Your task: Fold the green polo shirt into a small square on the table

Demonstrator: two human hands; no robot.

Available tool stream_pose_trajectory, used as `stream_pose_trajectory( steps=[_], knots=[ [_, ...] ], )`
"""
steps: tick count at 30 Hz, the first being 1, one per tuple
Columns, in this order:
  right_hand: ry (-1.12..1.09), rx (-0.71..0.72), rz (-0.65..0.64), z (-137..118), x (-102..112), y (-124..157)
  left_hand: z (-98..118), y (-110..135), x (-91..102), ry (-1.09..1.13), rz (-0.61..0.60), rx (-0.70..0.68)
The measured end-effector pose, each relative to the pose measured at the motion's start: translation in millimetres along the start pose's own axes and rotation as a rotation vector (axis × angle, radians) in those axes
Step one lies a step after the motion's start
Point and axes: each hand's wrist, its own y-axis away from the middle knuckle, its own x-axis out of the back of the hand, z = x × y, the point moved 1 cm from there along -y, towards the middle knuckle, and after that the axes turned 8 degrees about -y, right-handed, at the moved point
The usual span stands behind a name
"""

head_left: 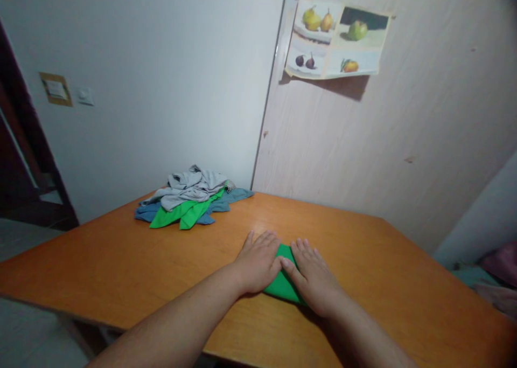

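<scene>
A green piece of cloth (284, 286), folded into a small flat bundle, lies near the front of the wooden table. My left hand (258, 261) rests palm down over its left side, fingers stretched out. Over the right side lies my right hand (313, 276), also flat with extended fingers. The two thumbs almost meet above the middle of the cloth. Much of the bundle is hidden under both hands, so its exact kind cannot be made out.
At the table's back left sits a rumpled pile of clothes: a grey garment (196, 185) on top, green cloth (188, 210) and blue cloth (147, 212) below. The orange-brown table (161, 271) meets the wall behind. A fruit poster (339, 39) hangs above. Fabrics (498, 271) lie at far right.
</scene>
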Motion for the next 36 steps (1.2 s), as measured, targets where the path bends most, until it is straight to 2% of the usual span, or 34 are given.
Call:
stream_pose_trajectory(
  steps=[4,13,21,28,36],
  knots=[
    [0.036,-0.010,-0.044,-4.2,1.9,-0.1,-1.0,-0.1,-0.3,0.003,-0.024,0.042],
    [0.082,-0.010,-0.054,-5.9,0.9,-1.5,3.2,1.3,5.2,-0.040,-0.069,0.058],
    [0.022,0.032,0.002,-2.6,-2.2,-1.9,-0.1,0.3,-0.4,-0.012,-0.024,0.053],
    [-0.004,0.038,0.027,-2.7,-3.3,-0.3,1.5,1.2,3.6,-0.013,-0.037,0.061],
    [-0.062,0.048,0.020,-3.1,1.9,-0.3,1.7,3.4,6.2,-0.047,0.077,-0.008]
  ],
)
